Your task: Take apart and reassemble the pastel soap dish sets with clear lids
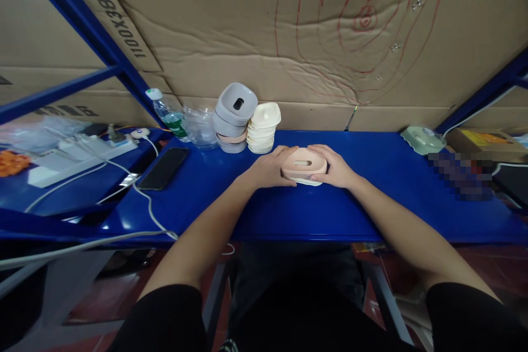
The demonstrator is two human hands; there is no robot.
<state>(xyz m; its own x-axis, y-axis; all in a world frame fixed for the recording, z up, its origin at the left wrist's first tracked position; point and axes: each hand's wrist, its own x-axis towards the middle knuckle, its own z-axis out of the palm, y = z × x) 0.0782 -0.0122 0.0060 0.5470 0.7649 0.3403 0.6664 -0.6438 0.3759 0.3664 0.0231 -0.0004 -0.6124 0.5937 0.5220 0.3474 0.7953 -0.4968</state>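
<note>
In the head view, the left grip (270, 168) and the right grip (339, 169) clasp a pink box (304, 161) between them, one at each end. Both are curled only part way, as wide as the box needs, with thumbs low at the near side and fingers around toward the far edge. The box lies midway between the palms, slotted face up, its long slot (303, 163) running crosswise from hand to hand. A cream piece (307, 182) shows under its near edge. The hands and box are low over the blue worktop (309, 217); whether the cream piece touches it I cannot tell.

Beyond the left hand stands a stack of cream lids (261, 140), and just beside it a pile of grey boxes (235, 115) with a pink one among them. Further left are clear plastic bowls (201, 131), a bottle (175, 122) leaning at a tilt, and a phone (164, 169) lying flat. Well apart on the right, a pale green box (423, 139) sits near the back edge.
</note>
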